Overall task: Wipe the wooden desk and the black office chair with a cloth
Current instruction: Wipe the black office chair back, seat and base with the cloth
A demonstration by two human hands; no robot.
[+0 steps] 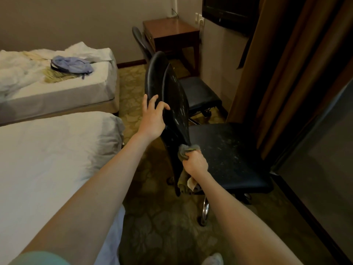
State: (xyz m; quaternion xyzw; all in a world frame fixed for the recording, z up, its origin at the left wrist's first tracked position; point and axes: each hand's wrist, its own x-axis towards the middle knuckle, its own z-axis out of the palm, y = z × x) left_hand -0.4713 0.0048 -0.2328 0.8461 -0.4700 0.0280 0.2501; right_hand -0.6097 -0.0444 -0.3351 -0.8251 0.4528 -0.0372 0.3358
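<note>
A black office chair (229,155) stands in the middle of the room, its seat dusty and speckled and its backrest (175,104) turned edge-on to me. My left hand (152,115) rests on the back of the backrest with fingers spread over its edge. My right hand (194,161) grips a bunched grey-green cloth (186,150) and presses it where the backrest meets the seat; more cloth hangs below the fist. The wooden desk (172,29) stands against the far wall.
A second black chair (198,92) stands behind the first, and a third (139,39) sits at the desk. Two beds (47,150) fill the left side; the far one holds a blue backpack (72,65). Brown curtains (286,73) hang on the right. Patterned carpet covers the floor.
</note>
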